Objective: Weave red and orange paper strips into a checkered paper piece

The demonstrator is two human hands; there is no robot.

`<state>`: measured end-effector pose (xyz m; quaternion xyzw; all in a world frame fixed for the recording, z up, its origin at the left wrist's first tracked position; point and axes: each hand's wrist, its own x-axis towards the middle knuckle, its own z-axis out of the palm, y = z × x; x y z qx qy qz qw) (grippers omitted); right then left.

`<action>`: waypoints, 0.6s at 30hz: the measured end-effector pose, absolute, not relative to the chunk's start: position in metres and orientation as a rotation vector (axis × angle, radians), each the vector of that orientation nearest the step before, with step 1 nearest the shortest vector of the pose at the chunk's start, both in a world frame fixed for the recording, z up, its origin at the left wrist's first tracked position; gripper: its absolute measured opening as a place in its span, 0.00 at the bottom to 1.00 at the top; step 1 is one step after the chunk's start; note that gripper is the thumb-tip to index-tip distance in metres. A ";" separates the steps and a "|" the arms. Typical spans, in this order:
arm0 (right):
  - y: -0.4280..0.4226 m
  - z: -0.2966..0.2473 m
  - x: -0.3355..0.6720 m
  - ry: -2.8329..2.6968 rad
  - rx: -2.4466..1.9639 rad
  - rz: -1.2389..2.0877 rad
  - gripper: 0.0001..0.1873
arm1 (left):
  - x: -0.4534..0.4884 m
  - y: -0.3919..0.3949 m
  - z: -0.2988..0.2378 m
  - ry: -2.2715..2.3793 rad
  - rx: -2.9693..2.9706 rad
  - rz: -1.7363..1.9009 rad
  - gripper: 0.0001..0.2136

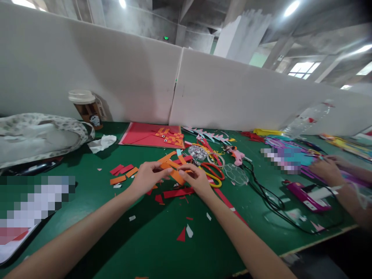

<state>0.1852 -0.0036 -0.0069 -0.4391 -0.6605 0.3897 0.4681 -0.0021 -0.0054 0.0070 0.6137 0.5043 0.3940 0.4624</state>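
Between my hands are orange paper strips (176,176) that cross one another over the table. My left hand (148,176) pinches them from the left, thumb and fingers closed on the paper. From the right, my right hand (195,177) grips the same strips with thumb and fingertips. Just below lies a red paper strip (178,193). Left of my left hand are short red pieces (121,169) and an orange piece (117,180). Beside my right hand rest scissors (214,179) with red and yellow handles. Behind, a woven orange paper fish (171,135) with googly eyes lies on red sheets (139,135).
A pink glue gun (237,155) with a black cord and a magenta glue gun (308,197) lie to the right. A co-worker's hand (327,170) is at far right near purple strips. A lidded cup (86,110) and patterned bag (43,135) stand left. A white partition (122,73) closes the back.
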 end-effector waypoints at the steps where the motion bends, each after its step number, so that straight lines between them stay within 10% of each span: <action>1: -0.005 -0.007 0.184 -1.654 -1.064 0.957 0.11 | -0.001 -0.006 0.007 1.237 1.519 0.966 0.13; 18: 0.002 -0.012 0.190 -1.390 -1.066 1.104 0.16 | -0.002 -0.005 0.009 1.181 1.347 0.973 0.15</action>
